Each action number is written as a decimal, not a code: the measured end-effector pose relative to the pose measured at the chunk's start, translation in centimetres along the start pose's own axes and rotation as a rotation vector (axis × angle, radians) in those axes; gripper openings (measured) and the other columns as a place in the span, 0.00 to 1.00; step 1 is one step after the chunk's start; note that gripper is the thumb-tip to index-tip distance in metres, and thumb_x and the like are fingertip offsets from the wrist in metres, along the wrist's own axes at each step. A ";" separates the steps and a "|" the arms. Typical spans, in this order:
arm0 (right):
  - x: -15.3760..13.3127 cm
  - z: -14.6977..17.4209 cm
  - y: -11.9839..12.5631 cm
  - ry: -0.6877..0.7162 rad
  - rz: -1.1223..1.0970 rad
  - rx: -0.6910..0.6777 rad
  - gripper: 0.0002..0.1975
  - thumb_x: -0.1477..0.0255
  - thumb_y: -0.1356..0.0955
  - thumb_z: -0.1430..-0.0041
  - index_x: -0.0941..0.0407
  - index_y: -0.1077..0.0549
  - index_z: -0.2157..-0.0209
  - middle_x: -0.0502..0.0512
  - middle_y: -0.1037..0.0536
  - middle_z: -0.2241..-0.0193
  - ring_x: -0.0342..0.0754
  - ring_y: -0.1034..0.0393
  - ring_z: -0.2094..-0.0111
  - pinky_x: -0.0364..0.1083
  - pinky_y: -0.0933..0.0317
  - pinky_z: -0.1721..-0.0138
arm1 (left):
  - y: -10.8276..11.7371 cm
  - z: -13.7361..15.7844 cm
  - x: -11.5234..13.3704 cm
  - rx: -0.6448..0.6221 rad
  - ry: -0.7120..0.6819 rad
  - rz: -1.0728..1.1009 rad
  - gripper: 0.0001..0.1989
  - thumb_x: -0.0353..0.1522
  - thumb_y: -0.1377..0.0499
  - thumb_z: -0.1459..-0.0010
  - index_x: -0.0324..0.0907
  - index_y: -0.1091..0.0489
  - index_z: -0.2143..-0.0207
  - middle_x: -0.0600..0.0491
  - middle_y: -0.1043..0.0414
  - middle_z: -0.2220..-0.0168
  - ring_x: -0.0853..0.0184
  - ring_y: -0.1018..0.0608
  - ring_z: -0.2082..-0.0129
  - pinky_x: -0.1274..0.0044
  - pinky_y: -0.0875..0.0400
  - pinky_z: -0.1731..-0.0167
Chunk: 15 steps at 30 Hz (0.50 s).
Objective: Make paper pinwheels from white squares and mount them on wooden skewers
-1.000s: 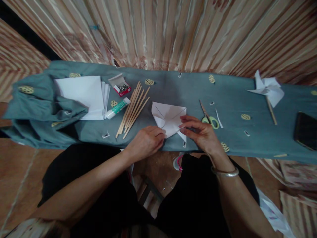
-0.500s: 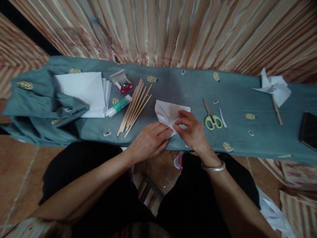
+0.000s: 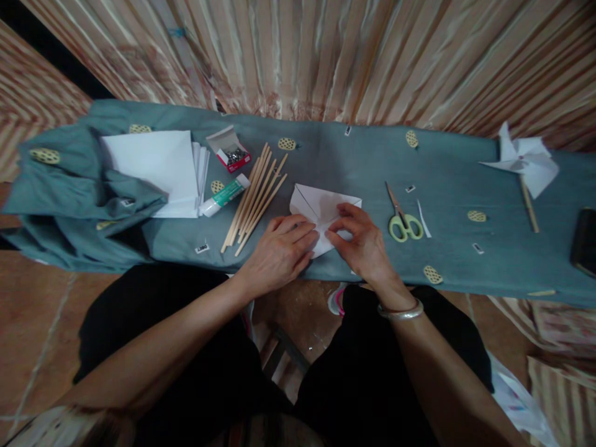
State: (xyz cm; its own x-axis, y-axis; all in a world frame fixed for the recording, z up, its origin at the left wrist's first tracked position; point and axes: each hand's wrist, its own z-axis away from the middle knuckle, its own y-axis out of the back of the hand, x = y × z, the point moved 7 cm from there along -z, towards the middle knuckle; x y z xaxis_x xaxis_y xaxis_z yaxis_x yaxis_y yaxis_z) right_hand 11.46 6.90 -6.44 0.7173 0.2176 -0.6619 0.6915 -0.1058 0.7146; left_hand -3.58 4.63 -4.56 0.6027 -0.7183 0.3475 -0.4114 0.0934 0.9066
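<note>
A white sheet of paper [image 3: 321, 197] with dark diagonal lines, cuts or creases, running towards its middle lies on the blue-green cloth. My left hand [image 3: 284, 247] rests across its left lower part, fingers close together and tips near the centre. From the right, my right hand [image 3: 361, 239] curls over the sheet, thumb and fingertips closed on paper near the middle. What exactly the fingertips pinch is partly hidden. Green-handled scissors [image 3: 401, 220] lie just right of the right hand, beside a thin paper strip [image 3: 424, 218].
Several wooden sticks [image 3: 255, 202], a glue tube [image 3: 225, 195] and an open box of small metal pins [image 3: 233, 155] lie to the left, near a paper stack [image 3: 153, 167]. At the right are a paper pinwheel on a stick [image 3: 524, 161] and a dark object [image 3: 584, 242].
My left fingertips have shifted slightly up over the paper, towards its centre. My right hand keeps nearly the same pose. The view has shifted slightly.
</note>
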 end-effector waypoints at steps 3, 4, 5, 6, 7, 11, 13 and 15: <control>0.0 0.0 0.0 0.001 0.018 0.005 0.03 0.73 0.30 0.46 0.53 0.24 0.73 0.58 0.26 0.48 0.55 0.30 0.48 0.59 0.37 0.44 | 0.0 -0.1 0.1 -0.008 0.002 -0.010 0.15 0.33 0.47 0.35 0.38 0.31 0.48 0.45 0.27 0.46 0.55 0.32 0.43 0.62 0.38 0.47; 0.0 0.0 -0.1 0.001 0.021 0.004 0.03 0.74 0.30 0.46 0.53 0.24 0.72 0.59 0.26 0.48 0.55 0.30 0.48 0.59 0.37 0.44 | 0.0 -0.1 0.1 -0.008 0.002 -0.011 0.15 0.33 0.47 0.35 0.38 0.31 0.48 0.45 0.27 0.46 0.55 0.32 0.43 0.62 0.38 0.47; 0.0 -0.1 -0.1 0.000 0.023 0.004 0.03 0.74 0.30 0.46 0.53 0.24 0.72 0.59 0.26 0.48 0.55 0.30 0.48 0.59 0.37 0.44 | 0.0 -0.1 0.1 -0.010 0.003 -0.009 0.15 0.32 0.47 0.35 0.38 0.31 0.49 0.45 0.27 0.46 0.55 0.32 0.43 0.62 0.39 0.47; 0.0 -0.1 -0.1 -0.002 0.024 0.004 0.03 0.74 0.30 0.46 0.53 0.24 0.73 0.59 0.26 0.48 0.56 0.30 0.48 0.59 0.37 0.44 | 0.0 -0.1 0.1 -0.012 0.004 -0.006 0.15 0.33 0.47 0.35 0.38 0.31 0.49 0.45 0.27 0.46 0.55 0.32 0.43 0.62 0.39 0.47; 0.0 -0.1 -0.1 -0.004 0.023 0.004 0.03 0.74 0.30 0.46 0.53 0.24 0.73 0.59 0.26 0.48 0.56 0.30 0.48 0.59 0.37 0.44 | 0.0 -0.1 0.0 -0.013 0.006 -0.002 0.15 0.32 0.47 0.35 0.38 0.31 0.49 0.45 0.27 0.47 0.55 0.32 0.43 0.62 0.39 0.47; -0.1 -0.1 -0.1 -0.012 0.011 0.000 0.03 0.74 0.30 0.46 0.54 0.24 0.73 0.59 0.26 0.47 0.56 0.31 0.47 0.59 0.38 0.44 | 0.0 -0.2 0.0 -0.017 0.008 0.002 0.15 0.32 0.47 0.35 0.38 0.31 0.49 0.45 0.27 0.47 0.55 0.32 0.43 0.62 0.39 0.47; -0.1 -0.1 -0.1 -0.016 0.003 -0.002 0.03 0.73 0.30 0.46 0.54 0.24 0.72 0.60 0.27 0.47 0.56 0.31 0.47 0.59 0.38 0.44 | 0.0 -0.2 0.0 -0.018 0.006 -0.001 0.15 0.33 0.47 0.35 0.38 0.31 0.49 0.45 0.27 0.47 0.55 0.32 0.43 0.62 0.39 0.47; -0.1 -0.1 -0.1 -0.020 -0.001 -0.005 0.02 0.73 0.30 0.46 0.55 0.24 0.72 0.61 0.27 0.47 0.57 0.31 0.48 0.58 0.38 0.44 | -0.1 -0.2 0.0 -0.020 0.004 -0.004 0.14 0.33 0.47 0.35 0.38 0.31 0.49 0.45 0.27 0.47 0.55 0.32 0.43 0.62 0.39 0.47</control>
State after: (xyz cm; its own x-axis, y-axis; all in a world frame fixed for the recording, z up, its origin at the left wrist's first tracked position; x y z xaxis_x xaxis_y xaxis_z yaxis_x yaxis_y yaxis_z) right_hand 11.33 6.97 -6.47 0.7180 0.1986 -0.6671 0.6920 -0.1005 0.7148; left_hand -3.41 4.72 -4.58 0.6071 -0.7157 0.3452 -0.3957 0.1045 0.9124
